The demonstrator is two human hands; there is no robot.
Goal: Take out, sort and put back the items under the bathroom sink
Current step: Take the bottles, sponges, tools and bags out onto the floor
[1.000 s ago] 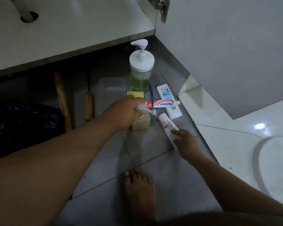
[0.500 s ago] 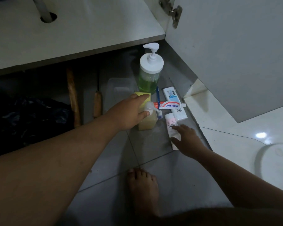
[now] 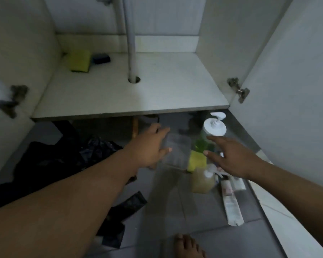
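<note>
A clear plastic container (image 3: 178,151) lies on the grey floor below the cabinet shelf (image 3: 157,94). My left hand (image 3: 151,146) reaches its left edge, fingers and thumb straight on either side of that edge. My right hand (image 3: 229,157) hovers open with spread fingers over the floor items, holding nothing. Under it are a green-liquid pump bottle (image 3: 213,127), a yellow sponge (image 3: 195,161), a small pump bottle of yellowish liquid (image 3: 201,181) and a white tube (image 3: 231,207). The image is blurred by motion.
On the shelf lie a yellow-green sponge (image 3: 79,61) and a dark block (image 3: 101,58), beside the drain pipe (image 3: 131,43). A black plastic bag (image 3: 63,151) spreads on the left floor. The open door (image 3: 287,90) stands right; my foot (image 3: 188,246) is below.
The view tilted up into the cabinet. My left hand let go of the small yellowish bottle and moved to the clear container. My right hand left the white tube and rose.
</note>
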